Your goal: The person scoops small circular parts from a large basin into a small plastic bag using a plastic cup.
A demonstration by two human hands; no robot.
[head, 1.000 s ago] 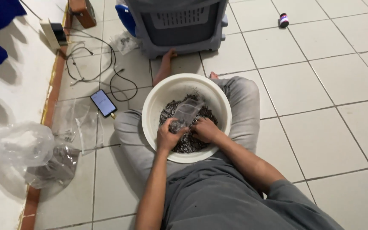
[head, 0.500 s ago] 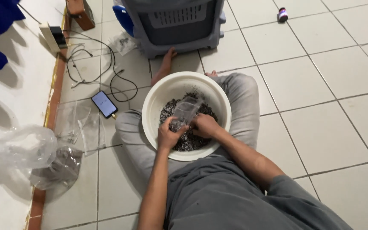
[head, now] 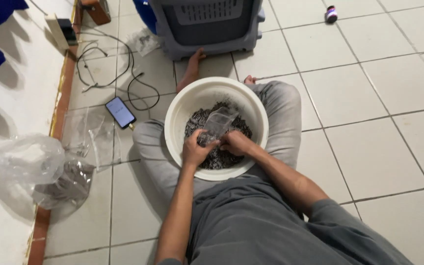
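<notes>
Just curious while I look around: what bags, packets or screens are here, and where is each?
Small clear plastic bag: over the white basin, held by both hands.
Phone: on the floor tiles left of the basin, lit bluish screen, cable attached.
Big clear bag: far left, crumpled, dark contents.

Bare tiles right of the white basin (head: 258,115) offer passage; left side obstructed by phone (head: 120,112), cable (head: 133,83), plastic bags (head: 30,169).
</notes>
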